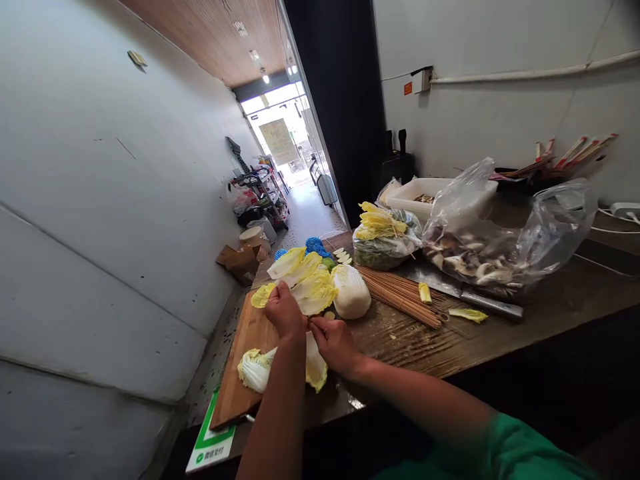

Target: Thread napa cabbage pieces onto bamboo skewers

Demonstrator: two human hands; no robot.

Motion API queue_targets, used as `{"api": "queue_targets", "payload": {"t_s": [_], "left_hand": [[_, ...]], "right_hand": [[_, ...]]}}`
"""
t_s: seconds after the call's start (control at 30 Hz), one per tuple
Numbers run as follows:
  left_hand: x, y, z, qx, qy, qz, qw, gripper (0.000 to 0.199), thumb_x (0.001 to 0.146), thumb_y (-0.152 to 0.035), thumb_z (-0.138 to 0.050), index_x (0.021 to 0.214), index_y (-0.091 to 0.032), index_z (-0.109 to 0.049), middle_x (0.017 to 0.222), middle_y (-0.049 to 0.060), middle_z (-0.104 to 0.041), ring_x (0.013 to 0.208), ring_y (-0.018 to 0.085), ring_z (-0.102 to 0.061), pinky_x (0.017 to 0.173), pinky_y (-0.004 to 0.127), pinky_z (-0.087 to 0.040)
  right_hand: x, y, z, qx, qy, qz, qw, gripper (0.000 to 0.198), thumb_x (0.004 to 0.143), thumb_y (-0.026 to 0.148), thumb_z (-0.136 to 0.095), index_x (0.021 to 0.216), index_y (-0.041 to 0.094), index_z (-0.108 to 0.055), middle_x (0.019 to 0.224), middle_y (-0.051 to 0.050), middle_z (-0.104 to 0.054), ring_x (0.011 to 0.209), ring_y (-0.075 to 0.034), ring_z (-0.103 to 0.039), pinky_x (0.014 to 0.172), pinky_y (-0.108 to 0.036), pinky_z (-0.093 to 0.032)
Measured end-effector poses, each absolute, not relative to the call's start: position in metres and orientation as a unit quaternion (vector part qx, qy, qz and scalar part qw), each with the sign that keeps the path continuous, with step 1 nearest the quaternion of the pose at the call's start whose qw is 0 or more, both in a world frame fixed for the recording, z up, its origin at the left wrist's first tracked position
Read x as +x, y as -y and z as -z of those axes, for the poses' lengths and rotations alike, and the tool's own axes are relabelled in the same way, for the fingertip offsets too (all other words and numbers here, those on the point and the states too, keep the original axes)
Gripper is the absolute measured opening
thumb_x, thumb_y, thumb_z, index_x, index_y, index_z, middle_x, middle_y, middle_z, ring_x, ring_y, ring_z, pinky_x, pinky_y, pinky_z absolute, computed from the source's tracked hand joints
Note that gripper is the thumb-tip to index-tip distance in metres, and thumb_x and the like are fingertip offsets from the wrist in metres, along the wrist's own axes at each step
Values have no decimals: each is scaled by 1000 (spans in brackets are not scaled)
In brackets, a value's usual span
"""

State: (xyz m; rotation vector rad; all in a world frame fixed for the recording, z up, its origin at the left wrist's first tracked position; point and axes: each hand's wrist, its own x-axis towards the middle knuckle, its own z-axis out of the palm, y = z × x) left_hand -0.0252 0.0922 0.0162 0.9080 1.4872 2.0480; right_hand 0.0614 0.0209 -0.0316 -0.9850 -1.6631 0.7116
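Note:
My left hand (286, 311) is closed over the wooden cutting board, with a small yellow cabbage leaf (263, 295) showing at its fingers. Close beside it, my right hand (336, 341) pinches something small, mostly hidden between the fingers. Loose napa cabbage leaves (313, 288) lie just beyond both hands. Under my wrists, a cut piece of cabbage (255, 371) rests on the cutting board (243, 393), and another leaf (315, 367) lies beside it. A pale cabbage head (351, 293) sits to the right of the leaves.
Bamboo skewers (403, 293) lie in a bundle beside a knife (493, 305). Behind stand a bag of greens (385, 250) topped with skewered leaves, a plastic bag of mushrooms (485, 257) and a white tub (420, 200). A green-and-white sign (213, 443) sticks out under the board.

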Motion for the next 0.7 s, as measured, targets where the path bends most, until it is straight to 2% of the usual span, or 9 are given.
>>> {"api": "queue_targets", "payload": {"t_s": [0.2,0.37,0.53,0.7], "left_hand": [[-23,-91,-21,286,-521,-759,267,27,75,-36,-52,85,-13,-63,75,6,-67,74,19,-65,71,34,-52],[-40,-96,-36,265,-514,-772,264,27,72,-34,-57,84,-12,-64,82,8,-68,71,18,-64,69,33,-52],[-52,-103,-38,252,-531,-767,257,19,67,-25,-61,78,-11,-65,73,6,-67,68,18,-63,67,34,-52],[-50,-108,-31,269,-542,-761,236,20,66,-27,-60,77,-12,-66,71,5,-67,67,18,-63,67,33,-52]], "right_hand": [[63,-21,30,-421,696,-290,503,28,89,21,-42,73,17,-65,65,-4,-66,56,-12,-55,53,-21,-32],[62,-20,31,-429,705,-278,491,29,88,22,-44,68,17,-64,64,-5,-66,55,-13,-55,52,-23,-28],[60,-18,32,-440,712,-265,480,28,87,21,-44,66,18,-63,62,-5,-65,53,-13,-53,52,-25,-25],[62,-17,29,-446,716,-264,468,28,87,20,-45,65,18,-62,61,-5,-64,52,-13,-52,51,-26,-23]]}}
